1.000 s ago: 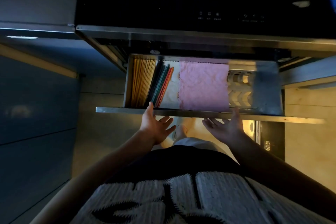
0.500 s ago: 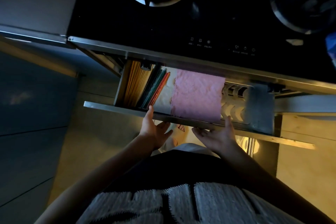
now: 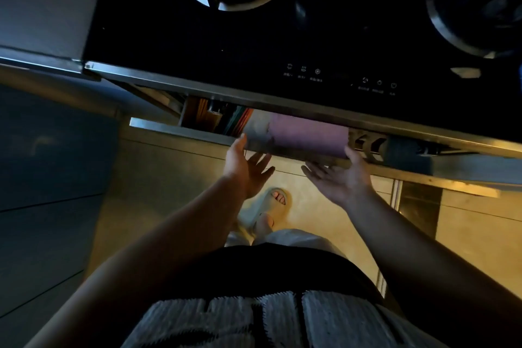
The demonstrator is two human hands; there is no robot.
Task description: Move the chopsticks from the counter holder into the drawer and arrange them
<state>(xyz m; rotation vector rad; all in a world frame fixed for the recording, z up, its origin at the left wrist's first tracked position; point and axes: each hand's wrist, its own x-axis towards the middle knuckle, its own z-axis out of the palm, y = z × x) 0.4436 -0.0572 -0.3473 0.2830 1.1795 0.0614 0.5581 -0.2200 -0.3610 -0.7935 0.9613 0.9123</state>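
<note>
Already the thin wooden and coloured chopsticks [image 3: 204, 117] lay in the barely ajar steel drawer's [image 3: 180, 130] left compartment; light, stiff and probably slippery, best pinched mid-bundle. Left hand [image 3: 244, 167] and right hand [image 3: 339, 178] were open, thumbs against its front edge.

Stove panel [image 3: 340, 79] at 1 o'clock: white icons, captions too small to read. Shirt [image 3: 226, 319] at 6 o'clock: cropped dark letters, unreadable.

head | looks steeply down | near drawer [image 3: 175, 129] and cooktop [image 3: 254, 45]
</note>
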